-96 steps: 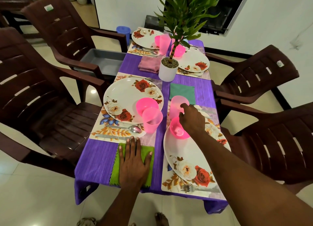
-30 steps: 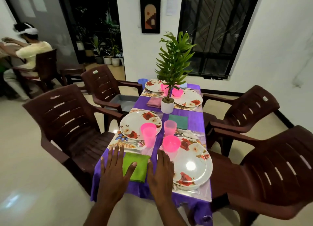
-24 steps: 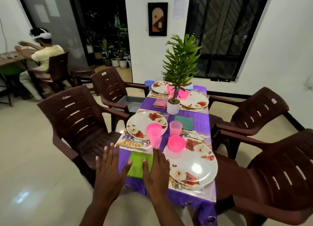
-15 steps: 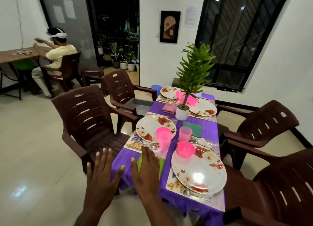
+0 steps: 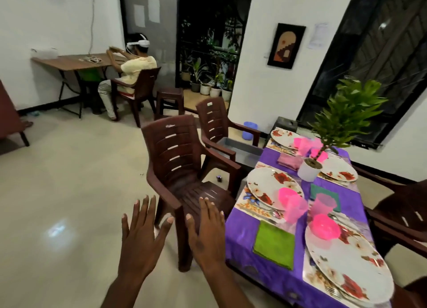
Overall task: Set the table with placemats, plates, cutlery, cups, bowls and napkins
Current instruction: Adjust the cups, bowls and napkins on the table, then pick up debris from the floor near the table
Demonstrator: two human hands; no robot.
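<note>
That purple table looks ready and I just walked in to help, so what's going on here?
Nobody is handling anything right now. The person's left hand and right hand are open in the air beside the table, holding nothing. The table carries floral plates, pink cups, pink bowls and cutlery, and a green napkin lies flat near the front edge.

White walls (image 5: 34, 19) are enclosing a glossy cream floor (image 5: 69, 192), which is reflecting a light. Brown plastic chairs (image 5: 175, 160) are standing around, a wooden desk (image 5: 76, 61) is hugging the wall, and a dark barred window (image 5: 369, 53) is showing night.
</note>
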